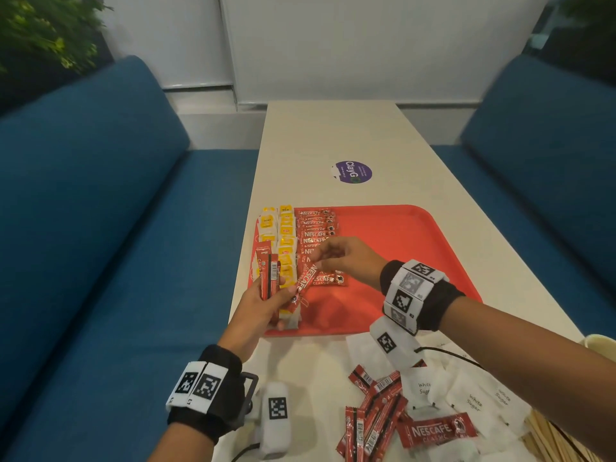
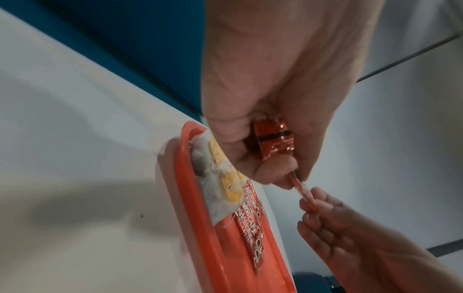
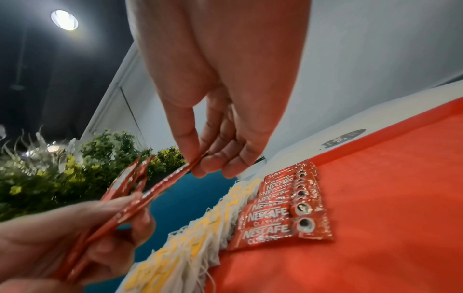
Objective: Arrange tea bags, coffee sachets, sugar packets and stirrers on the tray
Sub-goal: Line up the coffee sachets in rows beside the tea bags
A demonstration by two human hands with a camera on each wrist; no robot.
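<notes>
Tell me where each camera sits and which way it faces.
Head: above, looking down at the red plastic tray; left hand, right hand show.
Left wrist: along the left hand toward the tray rim.
Right wrist: along the right hand over the tray.
All share the red coffee sachet both hands pinch.

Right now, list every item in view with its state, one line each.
tray: flat on the table, right part bare.
tea bags: rowed along the tray's left edge.
coffee sachets: overlapping row beside the tea bags.
left hand: grips a bundle of sachets.
right hand: pinches one sachet from the bundle.
sugar packets: loose on the table.
stirrers: piled on the table, off the tray.
</notes>
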